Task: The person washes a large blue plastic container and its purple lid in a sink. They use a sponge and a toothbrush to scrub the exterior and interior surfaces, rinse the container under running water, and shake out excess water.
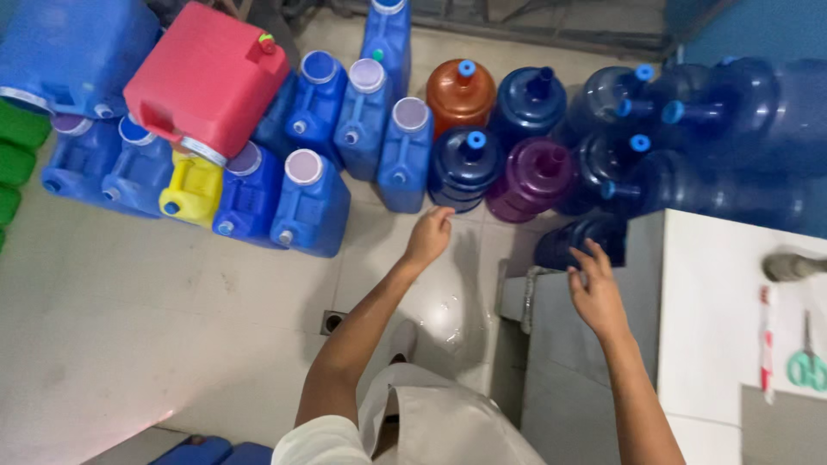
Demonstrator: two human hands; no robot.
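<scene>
as the left hand [428, 234] reaches open toward the dark blue bottle [465, 168] standing on the floor [129, 301], the right hand [596, 293] hovers open and empty. the bottle looks rigid, smooth, bulky; its capped neck seems the surest hold.

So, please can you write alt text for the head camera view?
A person's left hand reaches toward a dark blue round plastic water bottle on a wet tiled floor, the right hand open beside a white counter. Blue rectangular plastic jerrycans stand left.
</scene>
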